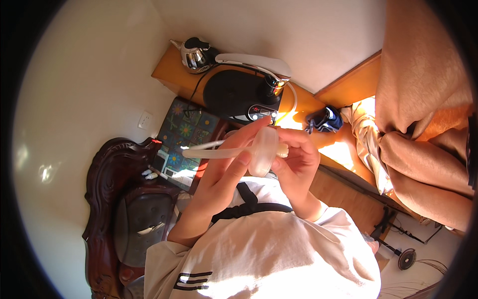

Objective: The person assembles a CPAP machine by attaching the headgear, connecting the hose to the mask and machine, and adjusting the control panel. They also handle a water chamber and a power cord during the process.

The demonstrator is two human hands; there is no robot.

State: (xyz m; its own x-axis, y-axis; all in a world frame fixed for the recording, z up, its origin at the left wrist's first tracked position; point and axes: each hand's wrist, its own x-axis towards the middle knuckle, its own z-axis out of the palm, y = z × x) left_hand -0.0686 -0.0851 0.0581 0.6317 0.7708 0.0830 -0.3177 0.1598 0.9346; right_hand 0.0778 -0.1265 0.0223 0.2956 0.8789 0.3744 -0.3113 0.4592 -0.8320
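Your left hand (219, 174) and right hand (298, 159) meet in front of your chest, both clamped on a translucent plastic part (261, 151): a round disc with a long tube running left. Your left grip pinches the disc's near face with the thumb; your right grip closes on its far side. Beyond lie a wooden surface (172, 74), a kettle (195, 55) and a black round appliance (236, 94).

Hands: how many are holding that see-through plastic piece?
2. The left hand grips the see-through plastic piece from the left, thumb on its round disc; the right hand holds the disc's right side. None other shows.
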